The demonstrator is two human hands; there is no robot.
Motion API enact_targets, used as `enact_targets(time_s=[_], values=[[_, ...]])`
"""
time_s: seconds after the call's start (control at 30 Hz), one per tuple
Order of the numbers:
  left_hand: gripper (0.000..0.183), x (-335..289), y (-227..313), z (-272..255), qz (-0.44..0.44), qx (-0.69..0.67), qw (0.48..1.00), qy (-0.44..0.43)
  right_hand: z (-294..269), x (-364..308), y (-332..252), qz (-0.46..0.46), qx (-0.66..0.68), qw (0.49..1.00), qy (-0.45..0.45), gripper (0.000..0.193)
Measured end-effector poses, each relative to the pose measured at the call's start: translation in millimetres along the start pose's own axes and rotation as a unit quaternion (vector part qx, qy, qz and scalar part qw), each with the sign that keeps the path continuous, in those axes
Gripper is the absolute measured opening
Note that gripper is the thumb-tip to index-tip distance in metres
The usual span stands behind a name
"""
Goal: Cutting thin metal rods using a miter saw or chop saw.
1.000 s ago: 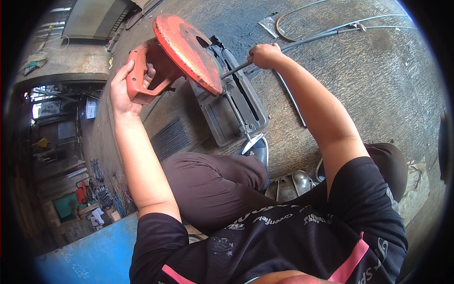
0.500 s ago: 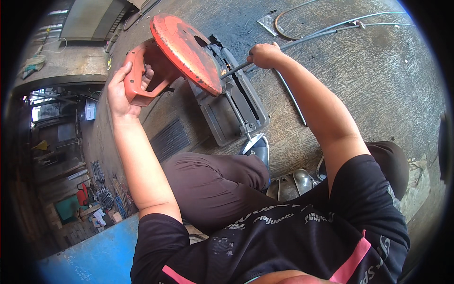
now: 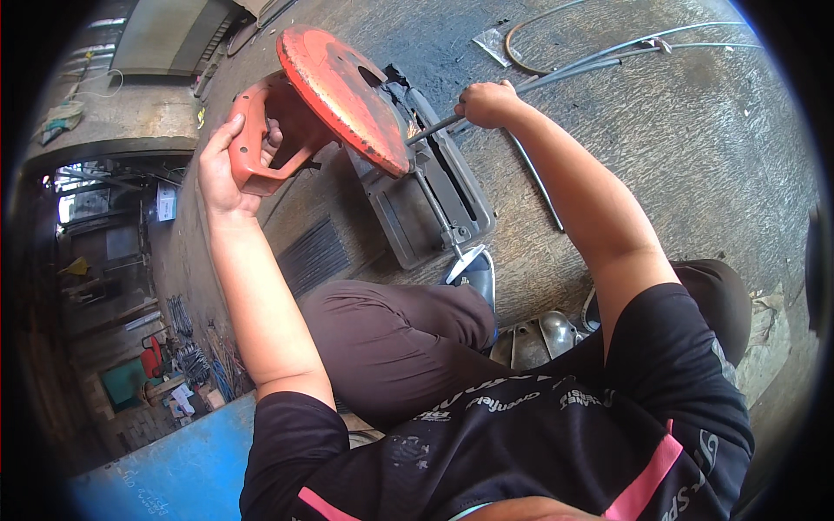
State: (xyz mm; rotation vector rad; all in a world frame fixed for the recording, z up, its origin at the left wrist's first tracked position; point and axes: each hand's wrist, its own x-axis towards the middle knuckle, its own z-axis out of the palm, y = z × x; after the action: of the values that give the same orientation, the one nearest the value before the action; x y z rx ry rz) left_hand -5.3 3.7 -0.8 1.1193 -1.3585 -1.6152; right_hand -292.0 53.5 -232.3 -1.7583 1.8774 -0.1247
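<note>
My left hand [image 3: 228, 165] is wrapped round the orange D-shaped handle [image 3: 252, 139] of a chop saw. The saw's round orange guard [image 3: 343, 95], scuffed along its rim, tilts over the grey base [image 3: 417, 208] with its vise screw. In my right hand [image 3: 488, 104] is a thin metal rod [image 3: 432, 130], gripped a short way right of the guard. The rod's left end goes in under the guard's edge, where small orange sparks show. The cutting disc is mostly hidden by the guard.
Several long rods [image 3: 599, 62] lie on the concrete floor at the far right, beside a clear plastic bag [image 3: 493, 45]. A shorter rod [image 3: 534, 178] lies right of the base. Cut rods [image 3: 314, 253] are bundled left of it. My shoe [image 3: 476, 276] is close to the vise handle.
Hardly anything has moved. The guard and handle have shifted very slightly, and the sparks near the rod look a little different. Both hands keep their grip.
</note>
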Motion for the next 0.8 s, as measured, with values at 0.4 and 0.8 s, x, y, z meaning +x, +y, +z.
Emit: enact_targets(time_s=[0.4,0.8], values=[[0.044,1,0,-2,-0.001,0.006,1.0,-0.005,-3,0,-2,-0.001,0.011,1.0,-0.013,0.038],[0.037,0,1,0,-0.004,-0.011,1.0,0.0,-11,-6,-6,0.003,0.013,1.0,-0.018,0.044]])
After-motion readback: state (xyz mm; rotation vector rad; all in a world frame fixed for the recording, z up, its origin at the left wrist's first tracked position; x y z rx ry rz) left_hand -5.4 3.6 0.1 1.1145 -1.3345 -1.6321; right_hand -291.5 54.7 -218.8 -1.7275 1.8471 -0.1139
